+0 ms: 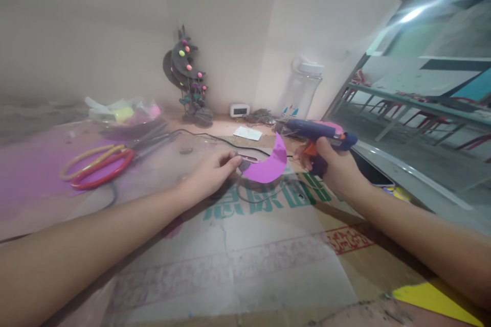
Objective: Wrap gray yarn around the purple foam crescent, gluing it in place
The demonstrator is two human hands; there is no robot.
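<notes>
Pinching a purple crescent (pixel 270 167) is the left hand (pixel 219 169); the right hand (pixel 339 166) grips a glue gun (pixel 310 130) (blue, pointing left).

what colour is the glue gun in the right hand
The glue gun is dark blue with an orange trigger, seen best in the head view.

Room above sheet (pixel 230 265), scissors (pixel 129 157) obstructing left

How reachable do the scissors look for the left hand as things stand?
Likely yes: the scissors lie to the left of the left hand, handles apparently uncovered. But it holds the purple crescent by one end, so it would probably need to let go first.
</notes>
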